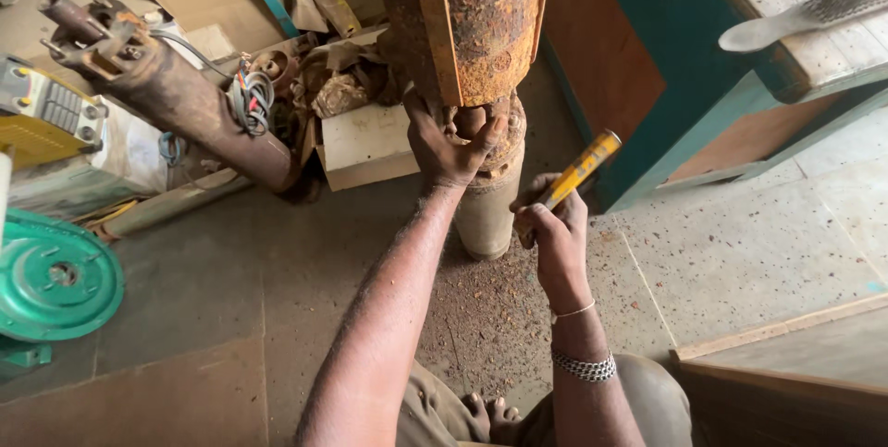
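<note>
Gripping rusty pump (476,22), left hand (449,146); right hand (553,225) clutching yellow tool (581,168)

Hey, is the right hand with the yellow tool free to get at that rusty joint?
Probably yes: the right hand is beside the joint with nothing between, though the left hand covers its near side.

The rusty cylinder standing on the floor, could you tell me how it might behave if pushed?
The rusty cylinder looks like thick metal, so probably heavy and stiff. It stands tall on a narrower base, steadied by the left hand, so it may tip. Rust would likely flake.
</note>
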